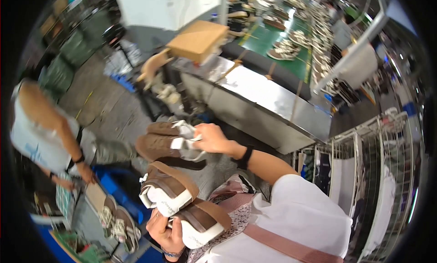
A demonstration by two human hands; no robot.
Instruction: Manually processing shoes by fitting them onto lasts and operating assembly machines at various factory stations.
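Note:
My left hand (166, 231) is closed at the lower middle, its fingers and thumb gripping a pair of brown-and-white sneakers (184, 208). Their white heels face me, and tan soles show along the top edges. Just beyond them, my right hand (211, 138) is closed on the white laced part of another brown pair of sneakers (157, 144), whose rounded toes point left. Both pairs are off the floor, close together in front of my body. The fingertips of my right hand are partly hidden by the white laces and tongues.
A metal-topped bench (257, 92) carrying a cardboard box (198, 37) stands ahead, beside a green conveyor belt (298, 60) with many sneakers. Wire racks (355, 163) rise on the right. At left, a person (45, 122) reaches beside a blue bin (116, 183); sneakers (120, 222) lie nearby.

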